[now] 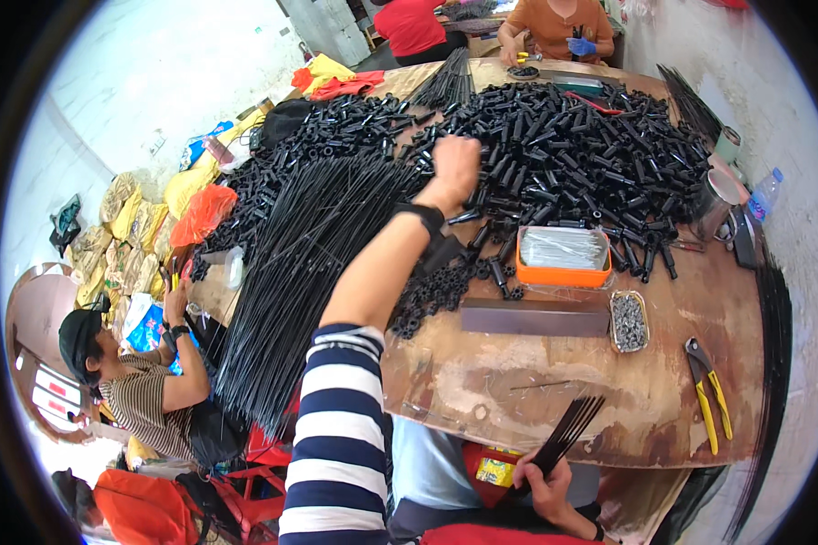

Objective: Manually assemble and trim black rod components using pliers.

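My left hand (456,169), at the end of a striped sleeve, is curled over the near side of a big pile of black tubular parts (573,145). Its fingers are turned away, so anything in them is hidden. Low in the view, near the table's front edge, my right hand (547,483) grips a small bunch of thin black rods (573,427) that fan out up and to the right. A large sheaf of long black rods (300,245) lies to the left of my left forearm. Small black ring-like pieces (427,295) are heaped beside that forearm.
An orange tub of clear thin sticks (563,254), a brown block (534,318), a tray of small grey pieces (629,321) and yellow-handled cutters (707,395) sit on the wooden table (454,381). A bottle (763,193) stands right. Co-workers (168,381) sit left and across.
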Available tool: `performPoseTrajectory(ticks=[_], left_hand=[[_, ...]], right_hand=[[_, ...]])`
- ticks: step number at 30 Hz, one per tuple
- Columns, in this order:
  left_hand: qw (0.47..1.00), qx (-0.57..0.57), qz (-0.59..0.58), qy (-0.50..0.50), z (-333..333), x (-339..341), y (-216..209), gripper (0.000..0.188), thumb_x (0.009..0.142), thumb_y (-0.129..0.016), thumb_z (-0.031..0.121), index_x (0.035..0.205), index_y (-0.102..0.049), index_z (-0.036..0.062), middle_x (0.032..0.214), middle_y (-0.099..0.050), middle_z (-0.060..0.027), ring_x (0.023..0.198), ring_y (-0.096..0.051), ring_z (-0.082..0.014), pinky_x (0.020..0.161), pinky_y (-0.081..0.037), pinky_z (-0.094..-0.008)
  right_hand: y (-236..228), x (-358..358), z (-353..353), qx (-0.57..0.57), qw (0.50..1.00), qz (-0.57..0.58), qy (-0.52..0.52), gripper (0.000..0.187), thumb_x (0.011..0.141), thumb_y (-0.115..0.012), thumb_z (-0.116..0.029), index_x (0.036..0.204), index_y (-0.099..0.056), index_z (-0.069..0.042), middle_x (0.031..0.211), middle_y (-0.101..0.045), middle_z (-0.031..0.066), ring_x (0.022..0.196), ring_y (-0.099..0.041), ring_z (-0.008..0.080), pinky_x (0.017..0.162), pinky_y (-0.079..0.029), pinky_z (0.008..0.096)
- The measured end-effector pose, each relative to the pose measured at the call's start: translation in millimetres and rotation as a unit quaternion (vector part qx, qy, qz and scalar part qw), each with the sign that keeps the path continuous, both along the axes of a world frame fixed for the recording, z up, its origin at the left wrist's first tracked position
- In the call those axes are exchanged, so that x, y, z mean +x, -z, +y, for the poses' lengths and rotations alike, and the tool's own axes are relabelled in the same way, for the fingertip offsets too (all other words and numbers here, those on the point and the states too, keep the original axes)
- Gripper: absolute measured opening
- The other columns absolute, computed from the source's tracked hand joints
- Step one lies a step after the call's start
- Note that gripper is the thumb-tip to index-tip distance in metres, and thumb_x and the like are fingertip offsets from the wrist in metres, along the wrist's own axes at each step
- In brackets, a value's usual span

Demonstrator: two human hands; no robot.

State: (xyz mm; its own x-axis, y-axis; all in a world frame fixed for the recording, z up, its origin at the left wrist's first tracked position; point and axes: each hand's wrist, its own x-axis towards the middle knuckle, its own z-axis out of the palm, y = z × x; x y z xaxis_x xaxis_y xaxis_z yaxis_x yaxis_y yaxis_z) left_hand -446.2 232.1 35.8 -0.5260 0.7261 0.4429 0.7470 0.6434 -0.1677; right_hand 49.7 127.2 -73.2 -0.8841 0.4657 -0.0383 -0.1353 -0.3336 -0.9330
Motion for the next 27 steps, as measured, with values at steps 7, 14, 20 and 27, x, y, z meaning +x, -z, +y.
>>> performPoseTrajectory(ticks=[7,14,20,27], left_hand=[[0.914,-0.196,-0.193,-0.297,2.1,-114.4,15.1,0.04,0.087,-0.054,0.027,0.121,-0.063,0.0082,0.125,-0.06,-0.0145,0.107,-0.06,-0.0415,0.096,-0.038,-0.0588],[0.902,-0.299,-0.268,-0.16,19.3,-72.2,0.1,0.024,0.071,-0.059,0.011,0.09,-0.072,0.0022,0.1,-0.068,-0.0203,0.098,-0.067,-0.0275,0.079,-0.054,-0.0397],[0.976,-0.029,-0.048,0.212,8.7,-38.0,-62.4,0.017,0.083,-0.059,0.016,0.095,-0.066,0.0055,0.084,-0.067,-0.0186,0.084,-0.064,-0.0383,0.073,-0.051,-0.044],[0.977,-0.086,-0.087,0.174,-58.8,16.7,-60.2,0.015,0.076,-0.071,0.021,0.086,-0.07,0.0094,0.082,-0.066,-0.0161,0.082,-0.064,-0.0346,0.071,-0.051,-0.0439]], right_hand=[[10.0,2.4,5.3,0.008,0.998,-0.015,-0.055,0.012,0.09,-0.05,0.003,0.101,-0.048,0.005,0.074,-0.059,0.0143,0.064,-0.058,0.0189,0.062,-0.05,0.0324],[3.2,-0.6,3.8,-0.012,1.0,-0.005,-0.023,0.007,0.091,-0.054,-0.001,0.095,-0.05,0.004,0.072,-0.061,0.0085,0.061,-0.058,0.0122,0.057,-0.048,0.0258],[-7.8,-5.3,2.9,0.014,1.0,0.009,-0.002,0.007,0.091,-0.051,0.0,0.096,-0.049,0.004,0.072,-0.059,0.0077,0.061,-0.057,0.0116,0.06,-0.049,0.0277],[-5.7,-5.8,-1.4,0.008,1.0,0.005,0.009,0.008,0.092,-0.053,-0.004,0.096,-0.049,0.002,0.071,-0.058,0.0062,0.06,-0.056,0.011,0.057,-0.047,0.0265]])
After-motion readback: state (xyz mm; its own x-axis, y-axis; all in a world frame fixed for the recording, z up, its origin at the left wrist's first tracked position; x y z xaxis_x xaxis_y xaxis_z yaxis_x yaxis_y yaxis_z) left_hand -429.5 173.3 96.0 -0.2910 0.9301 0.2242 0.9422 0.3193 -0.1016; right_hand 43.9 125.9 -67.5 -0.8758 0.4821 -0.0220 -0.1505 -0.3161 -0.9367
